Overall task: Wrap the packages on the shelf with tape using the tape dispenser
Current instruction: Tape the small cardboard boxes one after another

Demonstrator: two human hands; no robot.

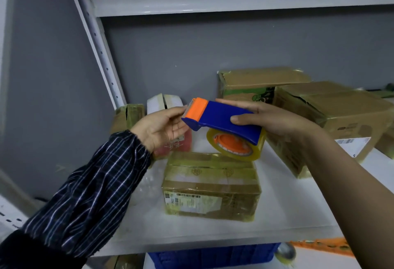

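Observation:
My right hand point(283, 119) grips a blue tape dispenser point(226, 119) by its handle, thumb on top, holding it in the air above the shelf. Its orange toothed cutter point(196, 109) points left, and the roll of clear yellowish tape point(236, 143) hangs under it. My left hand point(160, 126), palm up with fingers extended, reaches to the cutter end; the fingertips are at the blade, and whether they hold tape is unclear. Below the dispenser a small cardboard package point(211, 185) covered in glossy tape lies on the white shelf point(298, 204), label facing me.
More packages stand along the back: a small taped box point(128, 115) and a white one point(164, 102) at left, a red-labelled one point(181, 143) behind my left hand, and larger cartons point(262, 81) point(341, 115) at right. A blue crate point(213, 256) sits under the shelf.

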